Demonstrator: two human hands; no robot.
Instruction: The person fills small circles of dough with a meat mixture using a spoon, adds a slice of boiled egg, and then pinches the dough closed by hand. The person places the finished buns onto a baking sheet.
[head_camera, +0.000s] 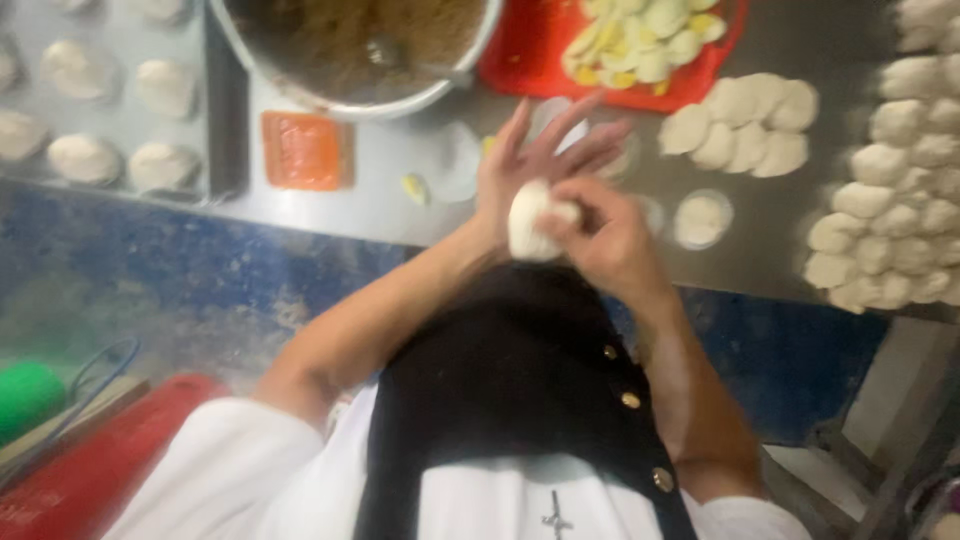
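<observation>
Dough ball (530, 222) sits in the palm of the left hand (535, 165), held above the near edge of the steel table (400, 210), mid-frame. Left hand is open, fingers spread and pointing far, cupping the ball from below. Right hand (600, 235) is curled over the ball from the right, fingertips pinching its top; grasping dough. Image is blurred, so the pleats on the ball cannot be made out. Far of the hands, a big metal bowl (440, 85) holds brown filling. Right of the bowl, a red tray (520, 60) carries pale yellow pieces. Flat dough discs (745, 125) lie on the table right of the hands, one single disc (700, 218) nearer. Many dough lumps (900, 200) are piled at the far right edge. At left, a tray (120, 110) holds finished buns in rows. An orange square (305, 150) lies between that tray and the hands.
</observation>
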